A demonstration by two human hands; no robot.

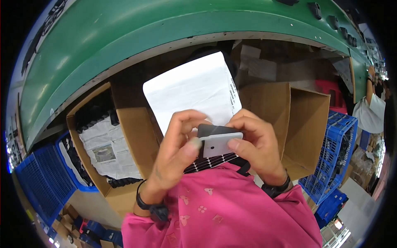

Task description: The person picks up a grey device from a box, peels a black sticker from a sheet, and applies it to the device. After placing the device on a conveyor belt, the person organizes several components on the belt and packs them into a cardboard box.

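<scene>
Both hands meet in front of my chest around a small light-grey flat part (221, 145) with a dark hole in it. A dark grey flat piece (209, 130) stands just behind its upper edge; I cannot tell whether the two are joined. My left hand (178, 138) grips the left end, thumb toward me. On the right end, my right hand (257, 138) presses its thumb against the pale face, fingers curled behind. Beyond the hands lies a white sheet-like pad (190, 87) with dark print along its right edge. What supports the pad is mostly hidden.
A green workbench (165, 31) curves across the far side, with several black parts (315, 10) at its right. Left stands a cardboard box (134, 140) holding newspaper and black parts; right, another cardboard box (304, 132). Blue crates (331, 153) flank them. A co-worker's sleeve (369, 115) shows far right.
</scene>
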